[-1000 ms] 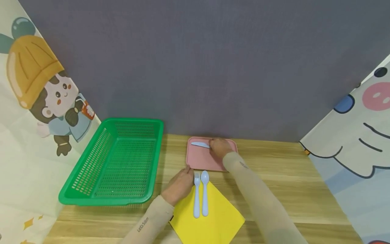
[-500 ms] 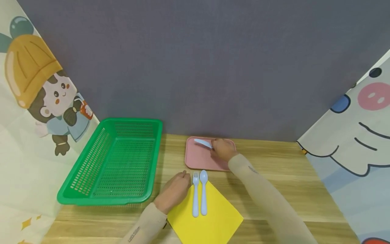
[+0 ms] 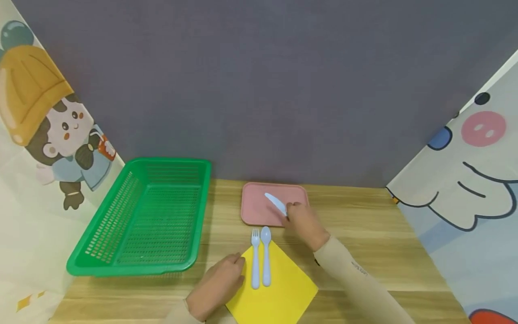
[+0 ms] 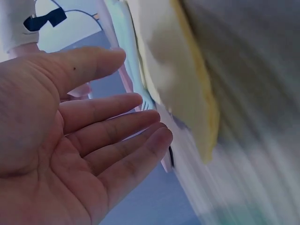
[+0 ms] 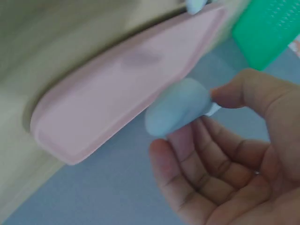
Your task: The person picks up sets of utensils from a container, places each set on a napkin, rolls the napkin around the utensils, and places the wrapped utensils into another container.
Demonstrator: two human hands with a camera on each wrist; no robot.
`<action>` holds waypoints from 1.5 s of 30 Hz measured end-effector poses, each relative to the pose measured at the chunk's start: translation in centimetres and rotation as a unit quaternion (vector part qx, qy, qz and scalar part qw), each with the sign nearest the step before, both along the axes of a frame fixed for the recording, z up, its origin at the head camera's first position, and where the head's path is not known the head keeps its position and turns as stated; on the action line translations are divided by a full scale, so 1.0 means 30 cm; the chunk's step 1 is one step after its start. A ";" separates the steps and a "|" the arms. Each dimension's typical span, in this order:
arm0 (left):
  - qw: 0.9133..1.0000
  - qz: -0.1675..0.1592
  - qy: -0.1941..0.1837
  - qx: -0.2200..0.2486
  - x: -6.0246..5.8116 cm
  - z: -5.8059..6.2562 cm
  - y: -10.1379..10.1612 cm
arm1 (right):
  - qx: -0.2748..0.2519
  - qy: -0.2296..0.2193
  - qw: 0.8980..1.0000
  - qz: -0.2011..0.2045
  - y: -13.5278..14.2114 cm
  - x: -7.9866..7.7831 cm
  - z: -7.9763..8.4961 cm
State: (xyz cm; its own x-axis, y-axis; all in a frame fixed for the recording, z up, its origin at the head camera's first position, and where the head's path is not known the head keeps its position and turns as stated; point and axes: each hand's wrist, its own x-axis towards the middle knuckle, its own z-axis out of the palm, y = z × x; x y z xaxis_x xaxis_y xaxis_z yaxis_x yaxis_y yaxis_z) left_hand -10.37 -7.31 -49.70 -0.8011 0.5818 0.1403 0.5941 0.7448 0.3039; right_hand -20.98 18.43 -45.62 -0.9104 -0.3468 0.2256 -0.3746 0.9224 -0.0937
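My right hand (image 3: 305, 225) pinches a light-blue plastic knife (image 3: 276, 203), its blade pointing up and left over the pink tray (image 3: 252, 209). In the right wrist view the knife's rounded handle end (image 5: 178, 108) sits between thumb and fingers, apart from the tray. My left hand (image 3: 218, 285) is beside the left corner of a yellow napkin (image 3: 287, 288); the left wrist view shows its fingers (image 4: 117, 145) extended, holding nothing. A light-blue fork (image 3: 255, 261) and matching spoon (image 3: 265, 261) lie side by side on the napkin, their heads past its far edge.
A green perforated basket (image 3: 198, 220) stands on the wooden table (image 3: 356, 234) to the left. A grey panel (image 3: 259, 90) rises behind the table, with cartoon-printed sheets (image 3: 465, 180) along the sides.
My right hand has lifted the knife off the tray and drawn it nearer, with the blade now turned diagonally. My left hand has moved back and left, away from the tray.
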 end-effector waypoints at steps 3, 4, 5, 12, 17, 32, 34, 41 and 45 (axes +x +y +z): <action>1.000 -0.001 -0.014 -0.002 0.018 -0.008 -0.009 | -0.028 -0.010 0.999 -0.020 -0.019 0.060 -0.017; 1.000 -0.002 -0.019 -0.002 0.022 -0.011 -0.010 | -0.040 -0.019 0.999 -0.026 -0.027 0.078 -0.021; 1.000 -0.003 -0.023 -0.002 0.025 -0.015 -0.011 | -0.050 -0.031 0.998 -0.033 -0.033 0.095 -0.025; 0.999 -0.004 -0.039 -0.003 0.039 -0.029 -0.011 | -0.103 -0.117 0.984 -0.087 -0.073 0.190 -0.054; 0.999 0.002 -0.047 -0.015 0.043 -0.035 -0.015 | -0.120 -0.135 0.978 -0.100 -0.097 0.232 -0.067; 0.998 0.013 -0.060 -0.012 0.052 -0.030 -0.015 | -0.136 -0.173 0.963 -0.154 -0.137 0.290 -0.122; 0.998 0.014 -0.059 -0.011 0.051 -0.029 -0.014 | -0.137 -0.178 0.961 -0.160 -0.142 0.292 -0.128; 0.998 0.008 -0.056 -0.011 0.048 -0.025 -0.007 | -0.133 -0.172 0.961 -0.170 -0.157 0.290 -0.145; 0.997 0.009 -0.072 -0.019 0.054 -0.023 -0.003 | -0.124 -0.170 0.962 -0.172 -0.163 0.289 -0.152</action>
